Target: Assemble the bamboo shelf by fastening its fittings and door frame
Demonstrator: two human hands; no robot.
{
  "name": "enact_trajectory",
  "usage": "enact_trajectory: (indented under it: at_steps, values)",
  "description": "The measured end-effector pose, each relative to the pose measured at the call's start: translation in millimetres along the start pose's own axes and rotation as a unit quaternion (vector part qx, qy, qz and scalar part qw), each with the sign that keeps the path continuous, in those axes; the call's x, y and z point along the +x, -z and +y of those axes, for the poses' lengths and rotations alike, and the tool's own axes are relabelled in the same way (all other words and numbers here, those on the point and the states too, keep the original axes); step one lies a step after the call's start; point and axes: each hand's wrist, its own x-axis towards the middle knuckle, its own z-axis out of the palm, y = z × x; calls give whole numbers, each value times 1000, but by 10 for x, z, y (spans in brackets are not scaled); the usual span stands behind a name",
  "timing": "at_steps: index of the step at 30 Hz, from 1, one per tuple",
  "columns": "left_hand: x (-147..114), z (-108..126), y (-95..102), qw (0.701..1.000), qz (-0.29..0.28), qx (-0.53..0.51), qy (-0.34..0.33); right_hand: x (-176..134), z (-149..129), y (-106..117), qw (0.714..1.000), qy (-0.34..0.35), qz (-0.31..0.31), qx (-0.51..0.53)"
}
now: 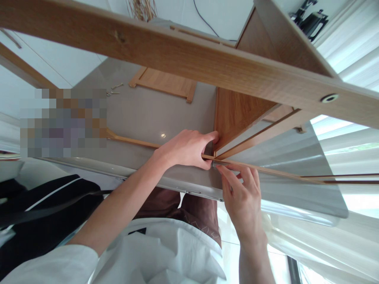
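My left hand [189, 148] is closed around the corner of a wooden frame, its thumb and fingers on either side of a thin wooden rail [272, 170]. Just right of it, my right hand [242, 189] pinches a small metal piece [215, 163] against the near side of that joint. The fingers hide most of the piece, so I cannot tell its exact kind. A wooden panel [245, 112] rises from the same corner, with a narrow slat [257, 134] beside it. Across the top of the view runs a thick wooden beam [177, 49] with a round hole.
On the grey tabletop [139, 114] lie a small wooden panel [166, 85] and several small metal bolts [115, 90]. A pixelated patch hides the left part of the frame. White curtains [355, 55] hang at the right, and a dark kettle [314, 23] stands at the far right.
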Motion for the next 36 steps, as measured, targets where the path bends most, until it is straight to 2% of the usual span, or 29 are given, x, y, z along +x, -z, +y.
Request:
enact_trajectory:
  at_steps: [11,36]
  values:
    - [3,5,4,1000,-8,-1,2,53,-46,46,999,32,-19,-24]
    - [3,-7,-9,1000,3,4,-6,29,-12,-25,1000,-3,10,5]
